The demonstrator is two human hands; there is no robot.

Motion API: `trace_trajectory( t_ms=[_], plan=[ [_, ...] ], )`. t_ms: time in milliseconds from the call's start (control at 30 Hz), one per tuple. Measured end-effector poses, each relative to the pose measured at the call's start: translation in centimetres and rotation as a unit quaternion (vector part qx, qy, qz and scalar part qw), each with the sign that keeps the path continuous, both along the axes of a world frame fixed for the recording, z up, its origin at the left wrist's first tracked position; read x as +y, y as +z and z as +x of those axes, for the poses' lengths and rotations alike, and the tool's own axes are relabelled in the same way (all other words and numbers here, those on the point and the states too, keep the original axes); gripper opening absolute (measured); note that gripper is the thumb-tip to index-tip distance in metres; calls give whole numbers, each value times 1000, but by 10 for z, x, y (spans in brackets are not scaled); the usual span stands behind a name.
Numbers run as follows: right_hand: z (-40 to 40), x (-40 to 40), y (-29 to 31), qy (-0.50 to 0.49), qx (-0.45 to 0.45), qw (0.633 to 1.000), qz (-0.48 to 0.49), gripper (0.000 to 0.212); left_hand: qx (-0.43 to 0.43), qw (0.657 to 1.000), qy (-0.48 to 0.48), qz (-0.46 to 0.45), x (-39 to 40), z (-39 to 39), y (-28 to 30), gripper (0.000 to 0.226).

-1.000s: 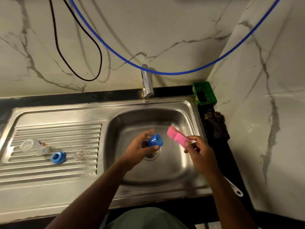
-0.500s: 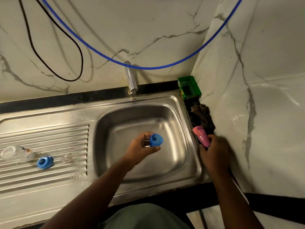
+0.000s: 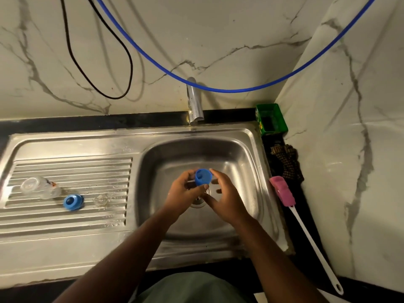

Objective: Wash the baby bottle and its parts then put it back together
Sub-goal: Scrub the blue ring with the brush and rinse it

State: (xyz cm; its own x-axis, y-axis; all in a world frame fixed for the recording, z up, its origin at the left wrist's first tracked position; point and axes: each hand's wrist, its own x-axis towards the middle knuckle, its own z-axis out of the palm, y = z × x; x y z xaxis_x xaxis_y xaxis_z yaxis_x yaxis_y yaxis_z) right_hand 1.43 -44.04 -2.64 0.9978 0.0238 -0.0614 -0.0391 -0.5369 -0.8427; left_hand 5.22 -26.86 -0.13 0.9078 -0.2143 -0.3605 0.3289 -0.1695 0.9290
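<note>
Over the steel sink basin point(image 3: 238, 154), my left hand point(image 3: 183, 193) pinches a blue bottle cap point(image 3: 203, 177) between thumb and fingers. My right hand point(image 3: 225, 200) is beside it with fingers spread, its fingertips at the cap's right side, holding nothing. On the ribbed draining board point(image 3: 65, 215) lie the clear bottle body point(image 3: 40, 187) on its side, a blue screw ring point(image 3: 73, 202) and a clear nipple point(image 3: 100, 200). The pink-headed bottle brush point(image 3: 282, 190) with its white handle lies on the dark counter strip right of the sink.
A steel tap spout point(image 3: 195, 103) stands behind the basin under a hanging blue hose point(image 3: 229, 91) and a black cable point(image 3: 98, 90). A green box point(image 3: 271, 119) and a dark checked cloth point(image 3: 286, 162) sit in the right corner against the marble wall.
My right hand has put the pink brush down on the counter right of the sink and come back to the blue cap. My left hand still holds the cap over the basin.
</note>
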Motion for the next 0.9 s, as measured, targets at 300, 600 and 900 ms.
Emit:
trace_trajectory(
  t_ms=[300, 600, 900],
  plan=[
    [63, 34, -2, -108, 33, 987, 116, 51, 19, 999, 30, 18, -1, 52, 8, 47],
    [105, 44, 1, -156, 41, 974, 160, 43, -36, 983, 45, 176, -33, 171, 46, 51],
    [122, 47, 7, -140, 44, 976, 161, 39, 6, 981, 94, 169, -38, 192, 50, 13]
  ],
)
